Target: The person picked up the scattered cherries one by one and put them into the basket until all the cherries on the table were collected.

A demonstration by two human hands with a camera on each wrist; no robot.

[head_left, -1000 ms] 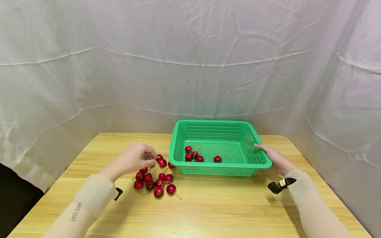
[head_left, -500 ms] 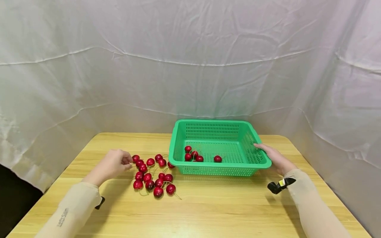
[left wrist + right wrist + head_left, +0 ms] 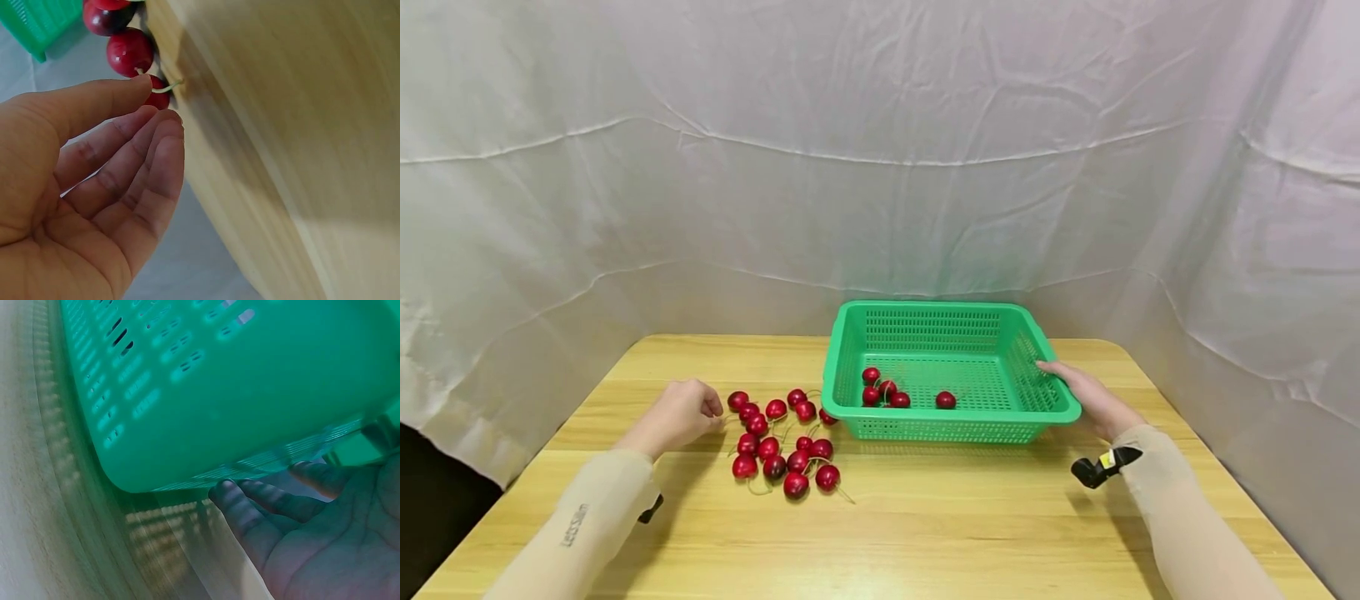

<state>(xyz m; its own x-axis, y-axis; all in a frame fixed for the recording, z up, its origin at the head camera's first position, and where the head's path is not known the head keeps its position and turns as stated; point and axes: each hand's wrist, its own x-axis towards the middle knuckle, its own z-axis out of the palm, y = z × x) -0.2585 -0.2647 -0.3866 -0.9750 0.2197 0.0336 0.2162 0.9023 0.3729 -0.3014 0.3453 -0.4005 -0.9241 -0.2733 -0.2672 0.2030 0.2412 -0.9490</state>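
Note:
My left hand [image 3: 681, 412] hovers low at the left edge of a loose group of red cherries [image 3: 768, 448] with green stems. In the left wrist view its thumb and bent fingers are a little apart, with nothing seen gripped between them. A cherry [image 3: 161, 100] and its pale stem show just beyond the fingertips. On the right, my right hand [image 3: 1093, 400] holds the green plastic basket [image 3: 951, 414] by its right side, thumb over the rim. Below, in the right wrist view, the fingers [image 3: 240, 509] touch the basket's outer side. Several cherries [image 3: 887, 390] lie inside the basket.
The wooden table [image 3: 925, 525] carries the basket near its back edge, with the loose cherries close to the basket's left side. A pale cloth curtain [image 3: 880, 167] rises behind the table and at both sides.
My left hand has moved left from over the cherries to beside them, uncovering several, then edged slightly further left. My right hand keeps its hold on the basket, which stays put.

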